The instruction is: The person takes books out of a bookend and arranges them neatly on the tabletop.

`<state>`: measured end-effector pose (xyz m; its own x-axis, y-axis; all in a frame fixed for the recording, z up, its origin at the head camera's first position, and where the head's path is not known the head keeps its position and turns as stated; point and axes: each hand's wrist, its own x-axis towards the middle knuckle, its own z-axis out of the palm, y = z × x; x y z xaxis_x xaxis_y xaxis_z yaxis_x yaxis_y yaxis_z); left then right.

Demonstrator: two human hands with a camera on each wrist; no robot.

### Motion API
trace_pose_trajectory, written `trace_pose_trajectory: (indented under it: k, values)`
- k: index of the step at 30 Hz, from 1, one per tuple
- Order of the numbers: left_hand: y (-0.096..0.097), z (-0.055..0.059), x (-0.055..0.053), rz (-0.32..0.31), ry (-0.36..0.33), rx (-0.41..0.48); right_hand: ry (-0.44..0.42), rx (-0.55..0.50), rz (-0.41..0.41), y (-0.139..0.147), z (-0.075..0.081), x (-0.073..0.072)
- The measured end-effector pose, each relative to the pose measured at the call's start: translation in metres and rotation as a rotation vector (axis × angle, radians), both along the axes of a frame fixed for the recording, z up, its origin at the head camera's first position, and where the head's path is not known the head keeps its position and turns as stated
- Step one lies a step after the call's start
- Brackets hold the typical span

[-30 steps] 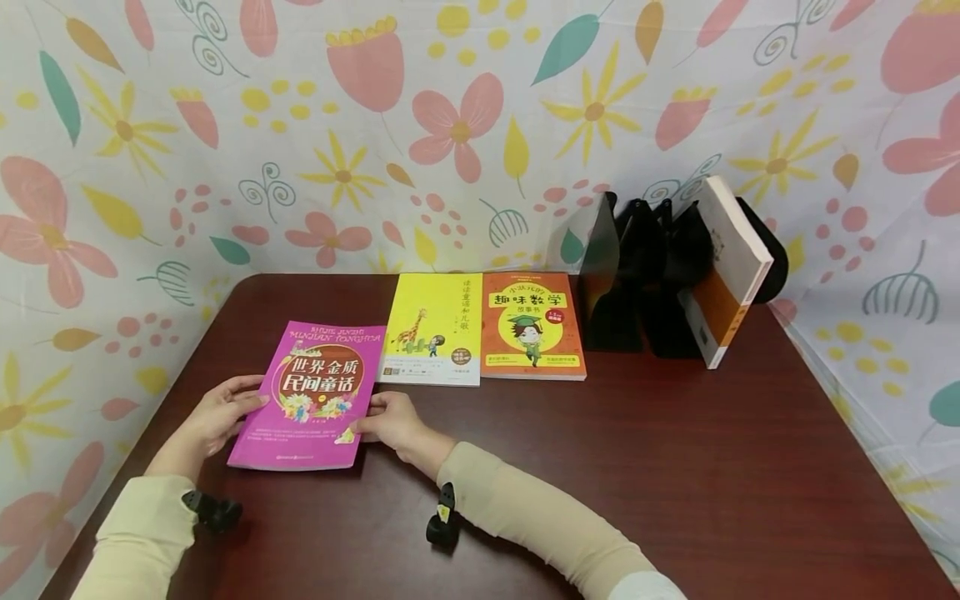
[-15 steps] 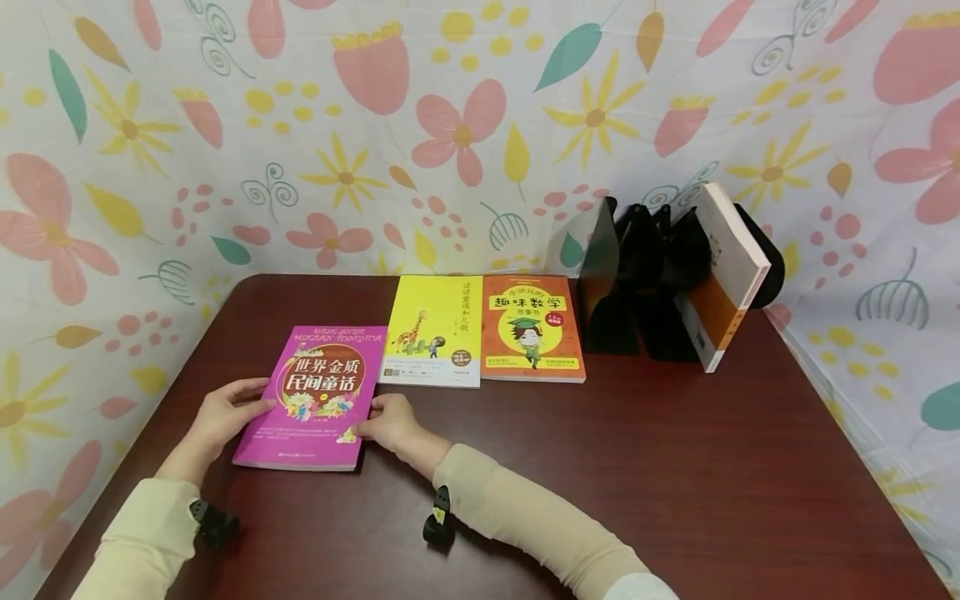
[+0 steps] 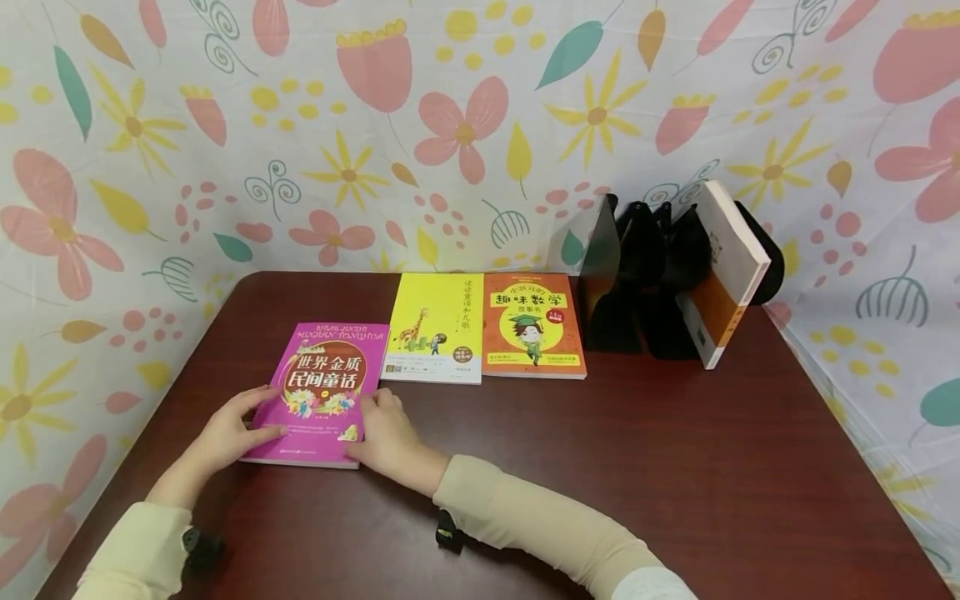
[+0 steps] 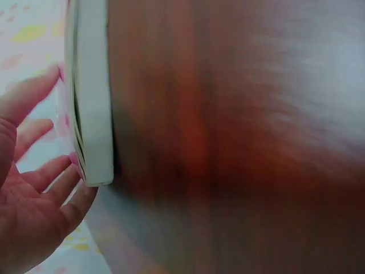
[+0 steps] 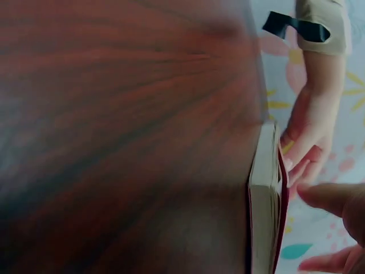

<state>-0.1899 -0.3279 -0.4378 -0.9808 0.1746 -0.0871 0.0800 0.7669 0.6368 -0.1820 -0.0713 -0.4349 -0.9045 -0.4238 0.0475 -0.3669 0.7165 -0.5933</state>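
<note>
A purple storybook (image 3: 322, 425) with a brown oval title lies face up on the left part of the table. My left hand (image 3: 225, 429) rests at its left side, thumb and fingertips spread on the cover. At the right edge, my right hand (image 3: 392, 437) touches the book with its thumb near the lower corner and its fingers higher up. In the left wrist view the book's pale page block (image 4: 94, 97) stands beside the left fingers (image 4: 54, 171). The right wrist view has the right thumb (image 5: 325, 197) touching the cover.
Behind the purple book lie a yellow book (image 3: 435, 325) and an orange book (image 3: 534, 329), side by side. Black bookends (image 3: 637, 283) stand at the back right, with a white and orange book (image 3: 727, 275) leaning there. A floral cloth (image 3: 465, 133) hangs behind the dark wooden table (image 3: 637, 467).
My left fingers and thumb have shifted further onto the purple book's cover, and the right hand has also loosened and moved slightly. The book has moved slightly right; the other books stay put.
</note>
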Motion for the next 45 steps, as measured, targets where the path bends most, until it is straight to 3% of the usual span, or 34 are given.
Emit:
trace_pose_trajectory:
  k: [5,14,21,28,38,41,45]
  values:
    - [0.004,0.0,0.014,-0.083,0.09,-0.046,0.15,0.156,0.109,-0.005,0.0,0.008]
    - [0.011,-0.003,0.034,-0.181,0.211,-0.125,0.296,0.373,0.263,-0.01,-0.005,0.016]
    - [0.015,-0.005,0.035,-0.206,0.344,-0.176,0.357,0.38,0.315,-0.01,-0.005,0.011]
    - [0.018,-0.003,0.032,-0.227,0.299,-0.199,0.354,0.371,0.321,-0.009,-0.005,0.007]
    - [0.026,-0.006,0.023,-0.201,0.373,-0.277,0.313,0.396,0.287,-0.008,-0.005,-0.005]
    - [0.029,-0.006,0.021,-0.164,0.385,-0.285,0.305,0.396,0.274,-0.008,-0.003,-0.009]
    - [0.031,-0.006,0.017,-0.065,0.373,-0.28,0.321,0.392,0.249,-0.008,-0.003,-0.015]
